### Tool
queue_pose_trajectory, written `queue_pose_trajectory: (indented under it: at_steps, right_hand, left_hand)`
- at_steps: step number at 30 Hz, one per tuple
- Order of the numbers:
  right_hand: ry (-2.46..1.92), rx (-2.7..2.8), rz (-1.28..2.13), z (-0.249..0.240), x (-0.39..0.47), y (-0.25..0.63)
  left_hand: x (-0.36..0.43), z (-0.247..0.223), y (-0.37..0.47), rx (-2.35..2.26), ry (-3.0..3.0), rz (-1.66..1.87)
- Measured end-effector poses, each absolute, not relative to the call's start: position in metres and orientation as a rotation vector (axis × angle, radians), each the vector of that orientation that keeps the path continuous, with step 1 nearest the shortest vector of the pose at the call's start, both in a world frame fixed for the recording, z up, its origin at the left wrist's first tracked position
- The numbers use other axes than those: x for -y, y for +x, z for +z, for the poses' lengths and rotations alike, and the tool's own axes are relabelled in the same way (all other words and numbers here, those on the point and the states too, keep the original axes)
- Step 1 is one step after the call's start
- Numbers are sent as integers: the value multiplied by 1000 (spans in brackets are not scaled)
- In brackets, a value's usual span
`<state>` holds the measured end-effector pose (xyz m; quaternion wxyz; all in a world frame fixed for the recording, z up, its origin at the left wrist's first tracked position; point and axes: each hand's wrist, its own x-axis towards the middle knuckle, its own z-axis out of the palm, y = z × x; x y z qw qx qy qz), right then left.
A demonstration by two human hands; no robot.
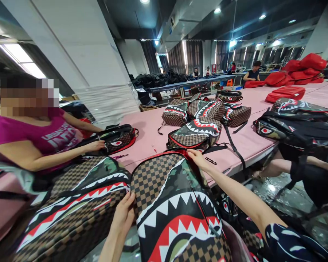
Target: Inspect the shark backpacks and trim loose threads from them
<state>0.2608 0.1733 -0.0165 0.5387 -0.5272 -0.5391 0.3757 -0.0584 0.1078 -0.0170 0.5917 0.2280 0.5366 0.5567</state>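
A backpack (177,211) with a brown checkered pattern, camouflage patches and a shark-mouth print stands tilted in front of me at the table's edge. My left hand (125,209) is closed on its left side edge. At its top right edge, by the red trim, my right hand (195,159) is closed on the rim. A second shark-print backpack (79,196) lies just left of my left hand. Small black thread snips (211,161) rest on the pink table (146,127) to the right of my right hand.
Several shark-print backpacks (196,131) are heaped on the table ahead. A co-worker in a magenta shirt (32,134) handles a backpack (120,140) at the left. Another person's legs (278,167) and a dark backpack (297,127) are at the right. Red bags (303,71) are piled farther back.
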Motion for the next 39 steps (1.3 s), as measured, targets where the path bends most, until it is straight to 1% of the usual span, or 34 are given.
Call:
queue_pose_trajectory:
  at_steps: [3, 5, 9, 12, 14, 17, 21, 25, 27, 29, 35, 37, 39]
  right_hand:
    - [-1185, 1298, 1045, -5, -172, 239]
    - [-1162, 1275, 1115, 8, -164, 234]
    - [-994, 1409, 1112, 45, -136, 251]
    - [-963, 1629, 1116, 56, -101, 271]
    - [-917, 1771, 1109, 47, -68, 279]
    - [-782, 1952, 924, 13, -14, 280]
    - [-703, 2173, 725, -42, 36, 272]
    - [-738, 2308, 521, -83, 48, 265]
    - [-749, 2322, 464, -91, 47, 264]
    - [-741, 2325, 442, -93, 45, 264]
    - [-761, 2348, 497, -94, 44, 269]
    - [-796, 2381, 510, -98, 43, 271]
    - [-815, 2399, 503, -101, 43, 271]
  left_hand:
    - [-101, -12, -63, -1265, 605, 1278]
    - [-101, -11, -69, -1394, 726, 1290]
    - [-102, -8, -85, -1703, 1059, 1471]
    - [-87, -10, -96, -1723, 1277, 1487]
    - [-65, -15, -103, -1551, 1486, 1380]
    - [-26, -30, -114, -1316, 1934, 1208]
    - [5, -58, -125, -1256, 2481, 1042]
    - [5, -67, -127, -1216, 2734, 770]
    - [0, -58, -124, -1170, 2758, 635]
    - [-5, -45, -121, -1167, 2694, 571]
    - [-36, -6, -103, -1327, 2329, 697]
    - [-57, 0, -87, -1424, 2226, 732]
    - [-79, 3, -64, -1492, 2133, 687]
